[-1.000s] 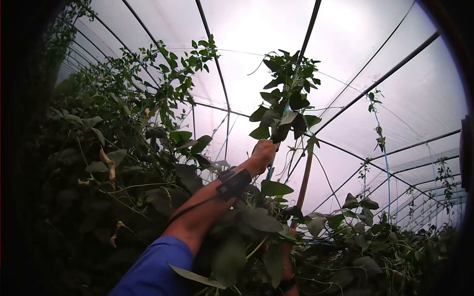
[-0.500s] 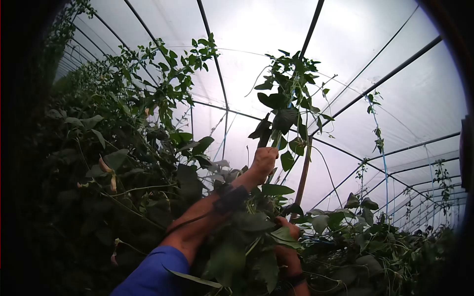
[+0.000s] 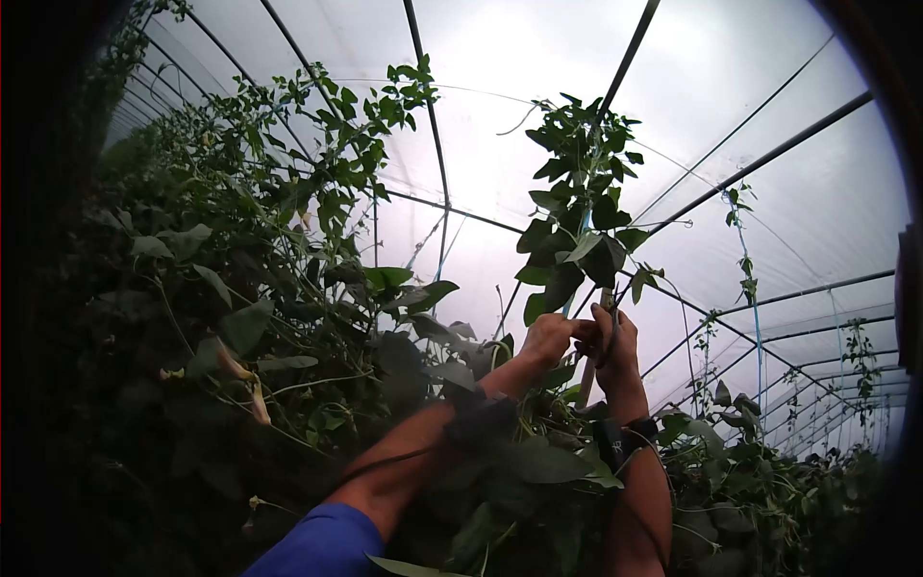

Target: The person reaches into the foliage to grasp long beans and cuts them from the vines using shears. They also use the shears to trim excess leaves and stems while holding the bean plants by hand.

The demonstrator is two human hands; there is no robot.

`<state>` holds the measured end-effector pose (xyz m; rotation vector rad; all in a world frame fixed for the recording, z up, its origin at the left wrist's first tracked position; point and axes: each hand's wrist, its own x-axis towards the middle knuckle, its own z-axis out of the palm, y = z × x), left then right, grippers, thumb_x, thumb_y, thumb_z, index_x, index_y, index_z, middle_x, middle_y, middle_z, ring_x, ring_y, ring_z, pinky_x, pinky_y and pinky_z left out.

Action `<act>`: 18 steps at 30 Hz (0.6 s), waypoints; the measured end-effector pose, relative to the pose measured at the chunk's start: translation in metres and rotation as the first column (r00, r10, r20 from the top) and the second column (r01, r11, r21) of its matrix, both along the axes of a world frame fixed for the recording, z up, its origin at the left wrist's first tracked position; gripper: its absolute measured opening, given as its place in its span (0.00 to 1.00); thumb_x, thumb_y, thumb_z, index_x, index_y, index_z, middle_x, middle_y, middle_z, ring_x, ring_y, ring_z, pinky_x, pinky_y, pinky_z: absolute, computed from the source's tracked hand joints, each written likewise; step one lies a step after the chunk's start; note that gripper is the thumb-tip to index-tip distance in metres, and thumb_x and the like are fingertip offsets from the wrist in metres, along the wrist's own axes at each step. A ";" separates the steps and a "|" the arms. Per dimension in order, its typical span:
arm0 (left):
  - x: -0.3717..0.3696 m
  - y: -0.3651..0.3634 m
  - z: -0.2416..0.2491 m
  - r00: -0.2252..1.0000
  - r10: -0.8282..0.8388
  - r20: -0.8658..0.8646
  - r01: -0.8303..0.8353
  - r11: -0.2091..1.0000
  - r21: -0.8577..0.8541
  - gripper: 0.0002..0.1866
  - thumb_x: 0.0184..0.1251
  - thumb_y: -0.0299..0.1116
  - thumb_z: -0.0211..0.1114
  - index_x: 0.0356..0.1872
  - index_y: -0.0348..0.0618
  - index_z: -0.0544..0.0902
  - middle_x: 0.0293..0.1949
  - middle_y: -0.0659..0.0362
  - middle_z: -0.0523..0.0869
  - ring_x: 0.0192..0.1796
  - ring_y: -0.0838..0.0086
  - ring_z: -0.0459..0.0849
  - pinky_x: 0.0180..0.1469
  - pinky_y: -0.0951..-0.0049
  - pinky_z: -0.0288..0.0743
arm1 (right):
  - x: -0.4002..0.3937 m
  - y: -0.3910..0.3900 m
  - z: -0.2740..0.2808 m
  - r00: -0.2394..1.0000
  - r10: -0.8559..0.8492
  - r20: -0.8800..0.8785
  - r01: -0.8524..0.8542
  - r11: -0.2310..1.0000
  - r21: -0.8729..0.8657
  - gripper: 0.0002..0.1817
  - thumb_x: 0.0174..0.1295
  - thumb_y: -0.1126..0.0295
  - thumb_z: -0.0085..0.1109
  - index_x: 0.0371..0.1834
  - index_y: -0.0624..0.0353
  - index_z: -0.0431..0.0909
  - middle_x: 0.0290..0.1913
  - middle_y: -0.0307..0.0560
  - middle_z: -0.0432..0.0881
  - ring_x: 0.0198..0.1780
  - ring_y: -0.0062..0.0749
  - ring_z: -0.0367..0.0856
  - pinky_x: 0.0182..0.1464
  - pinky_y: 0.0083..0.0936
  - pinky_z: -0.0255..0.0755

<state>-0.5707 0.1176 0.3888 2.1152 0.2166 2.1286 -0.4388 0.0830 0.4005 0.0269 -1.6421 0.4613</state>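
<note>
While the left hand (image 3: 547, 338) and right hand (image 3: 622, 354), both partly closed, are being held together just beneath the leafy vine (image 3: 562, 285), handling is seemingly being shown unfinished, any grip being too obscured to tell.

Pale light through a translucent white plastic greenhouse roof (image 3: 519, 58) on dark, thin arched metal bars (image 3: 434, 115).
</note>
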 end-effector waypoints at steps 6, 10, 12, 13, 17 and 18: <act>0.008 -0.004 -0.015 0.962 0.251 0.110 -0.249 0.968 -0.023 0.21 0.60 0.44 0.54 0.33 0.31 0.81 0.26 0.52 0.83 0.31 0.71 0.81 0.35 0.69 0.72 | -0.006 0.046 0.026 0.936 -0.350 0.031 0.228 0.673 0.704 0.29 0.49 0.88 0.58 0.58 0.65 0.64 0.44 0.54 0.76 0.46 0.43 0.84 0.47 0.32 0.80; 0.020 -0.006 -0.021 0.952 0.275 0.132 -0.278 0.960 0.005 0.23 0.59 0.46 0.54 0.35 0.30 0.81 0.31 0.42 0.84 0.37 0.53 0.83 0.42 0.60 0.73 | -0.006 0.031 0.004 0.901 -0.427 -0.077 0.375 0.677 0.634 0.25 0.57 0.82 0.55 0.59 0.65 0.64 0.46 0.53 0.76 0.43 0.34 0.82 0.44 0.26 0.78; 0.031 -0.012 -0.030 0.947 0.266 0.182 -0.281 0.958 0.059 0.23 0.60 0.45 0.52 0.36 0.30 0.81 0.33 0.39 0.83 0.41 0.47 0.82 0.45 0.56 0.73 | -0.005 0.032 -0.005 0.826 -0.539 -0.166 0.514 0.597 0.616 0.23 0.60 0.79 0.55 0.60 0.65 0.64 0.47 0.52 0.76 0.42 0.31 0.81 0.42 0.24 0.77; 0.036 -0.007 -0.030 0.925 0.310 0.220 -0.324 0.945 0.034 0.23 0.60 0.45 0.52 0.37 0.30 0.80 0.34 0.39 0.83 0.42 0.46 0.81 0.46 0.56 0.73 | -0.004 0.038 -0.005 0.901 -0.415 -0.127 0.398 0.673 0.624 0.24 0.61 0.75 0.56 0.60 0.65 0.64 0.48 0.52 0.76 0.42 0.30 0.80 0.41 0.24 0.76; 0.035 0.003 -0.032 0.886 0.394 0.243 -0.404 0.915 -0.009 0.20 0.63 0.43 0.49 0.34 0.32 0.80 0.33 0.39 0.82 0.41 0.43 0.80 0.45 0.52 0.71 | -0.004 0.053 0.008 0.841 -0.437 -0.319 0.519 0.484 0.705 0.26 0.56 0.69 0.64 0.56 0.64 0.66 0.47 0.49 0.77 0.40 0.29 0.80 0.39 0.24 0.76; 0.033 0.001 -0.032 0.881 0.400 0.251 -0.409 0.912 -0.020 0.20 0.64 0.42 0.49 0.33 0.32 0.80 0.33 0.39 0.82 0.40 0.43 0.80 0.44 0.52 0.71 | -0.006 0.051 0.016 0.701 -0.537 -0.469 0.665 0.255 0.702 0.26 0.54 0.70 0.66 0.54 0.64 0.67 0.45 0.48 0.78 0.39 0.29 0.80 0.38 0.24 0.76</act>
